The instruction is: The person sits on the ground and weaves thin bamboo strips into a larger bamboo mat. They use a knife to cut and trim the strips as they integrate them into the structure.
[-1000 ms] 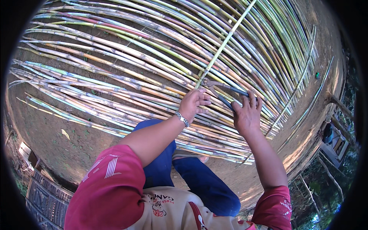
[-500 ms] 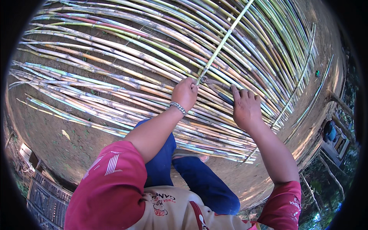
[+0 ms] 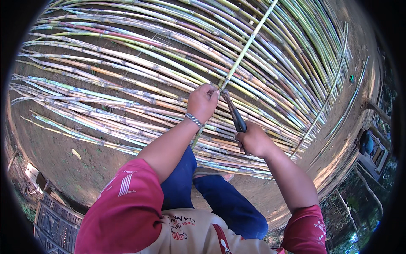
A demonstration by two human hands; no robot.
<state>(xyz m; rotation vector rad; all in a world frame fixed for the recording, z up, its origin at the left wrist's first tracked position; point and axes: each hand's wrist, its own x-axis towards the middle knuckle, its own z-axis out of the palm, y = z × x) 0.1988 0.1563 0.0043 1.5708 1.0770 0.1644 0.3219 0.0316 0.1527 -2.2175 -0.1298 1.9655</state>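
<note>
Long cane-like stalks lie side by side over the ground, crossed by a slim green pole. At that pole's near part my left hand, with a chain bracelet at the wrist, is closed in a pinch; what its fingers hold is hidden. My right hand is wrapped round the dark handles of a pair of pincers. Their metal jaws touch or nearly touch the pole just beside my left fingertips. Whether the jaws grip anything is too small to tell.
Another thin crosswise pole lies over the stalks at the right. Beyond it are loose stalks and a small green object on bare soil. A slatted wooden structure stands at lower left, and logs at far right.
My right hand has moved down and left, swinging the pincers from a slanted to a steeper position, and its fingers have closed round the handles. My left hand stays nearly in place.
</note>
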